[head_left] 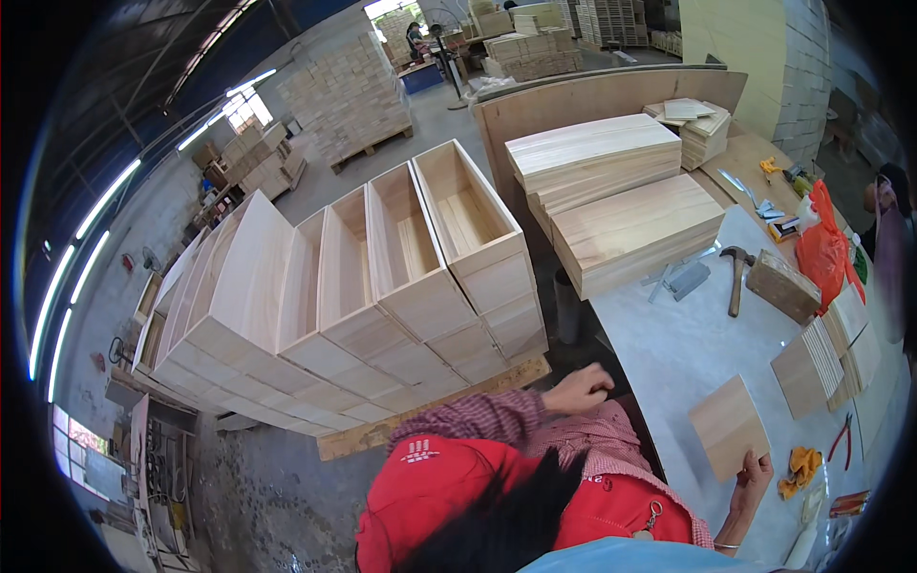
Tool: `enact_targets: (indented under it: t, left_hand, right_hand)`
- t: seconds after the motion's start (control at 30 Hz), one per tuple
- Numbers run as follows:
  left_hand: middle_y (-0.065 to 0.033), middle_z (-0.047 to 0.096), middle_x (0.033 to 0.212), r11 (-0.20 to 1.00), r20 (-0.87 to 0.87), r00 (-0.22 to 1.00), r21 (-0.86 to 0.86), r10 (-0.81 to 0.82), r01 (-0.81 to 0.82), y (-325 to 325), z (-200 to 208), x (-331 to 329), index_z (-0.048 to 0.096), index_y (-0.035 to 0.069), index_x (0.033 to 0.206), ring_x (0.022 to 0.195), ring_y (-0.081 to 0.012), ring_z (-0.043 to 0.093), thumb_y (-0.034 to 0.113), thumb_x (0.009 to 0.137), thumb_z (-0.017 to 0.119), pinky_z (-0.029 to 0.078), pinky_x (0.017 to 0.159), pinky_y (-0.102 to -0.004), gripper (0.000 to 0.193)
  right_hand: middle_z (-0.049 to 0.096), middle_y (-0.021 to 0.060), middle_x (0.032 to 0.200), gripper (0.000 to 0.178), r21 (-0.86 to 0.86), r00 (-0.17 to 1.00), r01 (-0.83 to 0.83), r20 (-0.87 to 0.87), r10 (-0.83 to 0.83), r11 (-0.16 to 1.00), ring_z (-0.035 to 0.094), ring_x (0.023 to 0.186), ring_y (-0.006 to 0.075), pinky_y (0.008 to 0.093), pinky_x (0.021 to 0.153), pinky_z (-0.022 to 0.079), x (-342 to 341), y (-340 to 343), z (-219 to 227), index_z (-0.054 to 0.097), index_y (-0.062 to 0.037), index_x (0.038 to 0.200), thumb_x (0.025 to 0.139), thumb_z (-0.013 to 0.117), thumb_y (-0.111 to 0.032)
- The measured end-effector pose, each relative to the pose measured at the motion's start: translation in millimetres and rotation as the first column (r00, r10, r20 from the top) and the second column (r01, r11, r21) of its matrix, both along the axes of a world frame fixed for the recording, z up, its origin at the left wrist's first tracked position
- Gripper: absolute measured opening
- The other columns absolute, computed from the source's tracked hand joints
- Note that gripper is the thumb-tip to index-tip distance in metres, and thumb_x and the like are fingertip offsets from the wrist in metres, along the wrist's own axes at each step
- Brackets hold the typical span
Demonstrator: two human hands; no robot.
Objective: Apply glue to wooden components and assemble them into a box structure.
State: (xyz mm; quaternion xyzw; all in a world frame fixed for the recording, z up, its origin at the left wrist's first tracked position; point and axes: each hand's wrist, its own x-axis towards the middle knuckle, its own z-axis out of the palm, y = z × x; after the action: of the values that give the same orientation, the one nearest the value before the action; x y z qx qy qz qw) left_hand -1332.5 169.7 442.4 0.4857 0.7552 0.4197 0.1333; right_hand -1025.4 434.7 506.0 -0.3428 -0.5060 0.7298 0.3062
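My right hand [753, 475] grips the lower edge of a thin, square pale wooden panel [728, 427], which is tilted over the light tabletop. My left hand [577, 390] is held above my lap, between the table and the wooden boxes, its fingers curled inward and nothing visible in them. Close to the panel, a stack of similar small wooden panels [807, 368] leans on the table. Beyond it are a hammer [736, 282] with a wooden handle and a rough rectangular block [783, 286]. Red-handled pliers [841, 443] and an orange-yellow cloth [800, 472] lie right of my right hand.
Rows of open wooden boxes [396, 304] stand stacked on a pallet at my left. Long wooden boards [635, 220] are piled at the table's far end. A red plastic bag [823, 245] and a grey metal piece [688, 281] are also on the table. Another person [890, 220] is at the far right.
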Motion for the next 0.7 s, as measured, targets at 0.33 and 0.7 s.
enact_targets:
  t: [0.33, 0.7]
  left_hand:
    - [-0.0064, 0.06, 0.092, 0.97, 0.103, 0.99, -0.233, 0.097, -0.071, -20.6, 84.4, -21.0, 0.057, 0.003, 0.106, 0.077, -0.0151, 0.054, 0.025, 0.083, 0.057, 0.044, 0.067, -0.0259, 0.032]
    - [-0.0086, 0.046, 0.088, 0.737, -0.167, 0.727, 0.299, 0.666, -0.607, 39.7, 81.1, -104.0, 0.046, 0.0, 0.111, 0.069, -0.016, 0.048, 0.017, 0.077, 0.065, 0.044, 0.065, -0.0263, 0.043]
  right_hand:
    - [0.059, 0.0022, 0.083, 0.017, -0.004, 1.0, -0.007, -0.001, 0.007, 1.0, 0.052, 0.071, 0.0087, 0.0206, 0.07, 0.042, -2.3, 1.6, -2.4, 0.059, -0.0013, 0.098, 0.084, 0.06, -0.012]
    - [0.059, 0.0018, 0.084, 0.016, -0.042, 0.994, 0.108, 0.015, -0.108, 0.993, 0.052, 0.072, 0.0082, 0.0194, 0.069, 0.041, 28.0, -10.6, -6.6, 0.059, -0.0012, 0.097, 0.083, 0.059, -0.009]
